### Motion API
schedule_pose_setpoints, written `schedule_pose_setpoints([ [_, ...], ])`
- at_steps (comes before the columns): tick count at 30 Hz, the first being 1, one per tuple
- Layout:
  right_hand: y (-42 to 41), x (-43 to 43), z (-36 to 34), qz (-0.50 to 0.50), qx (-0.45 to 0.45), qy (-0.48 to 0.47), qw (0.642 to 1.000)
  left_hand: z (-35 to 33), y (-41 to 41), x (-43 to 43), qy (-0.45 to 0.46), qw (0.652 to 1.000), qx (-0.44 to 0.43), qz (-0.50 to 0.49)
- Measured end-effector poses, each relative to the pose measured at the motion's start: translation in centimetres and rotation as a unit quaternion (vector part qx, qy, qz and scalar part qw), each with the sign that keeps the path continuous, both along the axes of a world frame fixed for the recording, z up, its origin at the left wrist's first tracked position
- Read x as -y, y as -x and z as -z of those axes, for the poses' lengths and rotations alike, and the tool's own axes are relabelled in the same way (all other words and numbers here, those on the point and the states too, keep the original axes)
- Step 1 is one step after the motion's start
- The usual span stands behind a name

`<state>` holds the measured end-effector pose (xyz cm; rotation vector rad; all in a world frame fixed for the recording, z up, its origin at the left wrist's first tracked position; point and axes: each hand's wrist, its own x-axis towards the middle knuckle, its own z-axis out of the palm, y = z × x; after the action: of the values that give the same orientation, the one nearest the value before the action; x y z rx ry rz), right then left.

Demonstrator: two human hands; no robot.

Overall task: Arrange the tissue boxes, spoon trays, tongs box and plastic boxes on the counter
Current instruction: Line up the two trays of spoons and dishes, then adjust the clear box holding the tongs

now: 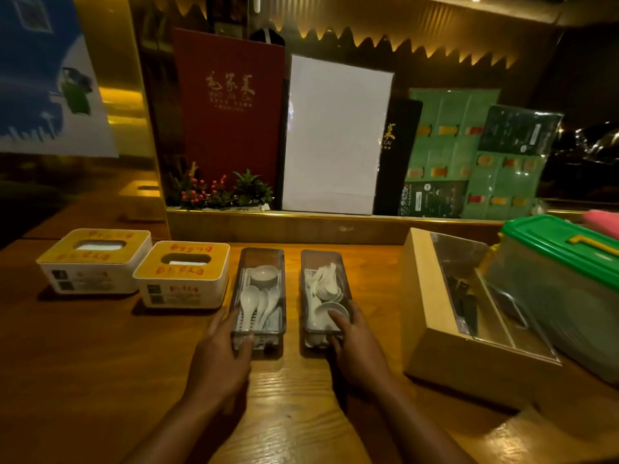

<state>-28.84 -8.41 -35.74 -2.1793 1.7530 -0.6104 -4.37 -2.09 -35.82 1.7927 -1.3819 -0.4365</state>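
Two tissue boxes [95, 259] [182, 274] are sitting at the counter's [100, 363] left, and two spoon trays [259, 296] [323, 296] are lying side by side at centre. The left hand [219, 356] is gripping the left tray's near end, the right hand [356, 346] the right tray's. One tongs box [445, 329] and one green-lidded plastic box [562, 286] are standing at right, touching.

Surface: a warm brown wooden counter [294, 396] with visible grain, dimly lit.
Far left: a white tissue box with a yellow wooden lid and red writing [95, 259].
Beside it: a second white tissue box with a matching yellow lid [183, 274] — just right of the first and set nearer the front edge.
Centre: two clear plastic spoon trays, lengthwise, side by side with a gap — the left tray [259, 298] and the right tray [323, 296].
Right: a light wooden box with a clear lid [469, 316], angled.
Far right: a translucent plastic box with a green lid and yellow handle [562, 279], against the wooden box.
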Motion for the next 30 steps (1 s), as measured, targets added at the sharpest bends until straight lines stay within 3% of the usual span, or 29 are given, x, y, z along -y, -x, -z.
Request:
schedule_pose_setpoints([
  [4, 0.3, -0.7, -1.5, -0.008, -0.054, -0.03, 0.998, -0.7, 1.2, -0.7, 0.045, 0.997, 0.053, 0.029],
  [7, 1.4, -2.6, -3.3, -0.011, -0.017, -0.04, 0.999, -1.7, 3.2, -1.1, 0.082, 0.992, 0.078, 0.055],
  [12, 6.3, -5.0, -7.2, -0.016, 0.032, 0.057, 0.998, -3.6, 7.8, -1.6, 0.109, 0.985, 0.071, 0.11],
  [19, 19.1, -5.3, -8.7, 0.167, 0.043, 0.173, 0.97, -5.4, 16.5, 0.0, 0.097, 0.971, 0.037, 0.217],
  [24, 30.6, -4.2, -7.3, 0.191, 0.118, 0.059, 0.973, -6.3, 27.8, 0.0, 0.095, 0.979, 0.002, 0.181],
  [30, 35.6, -1.4, -5.8, 0.12, 0.324, -0.118, 0.931, -6.2, 38.6, -2.8, -0.048, 0.986, -0.141, 0.072],
])
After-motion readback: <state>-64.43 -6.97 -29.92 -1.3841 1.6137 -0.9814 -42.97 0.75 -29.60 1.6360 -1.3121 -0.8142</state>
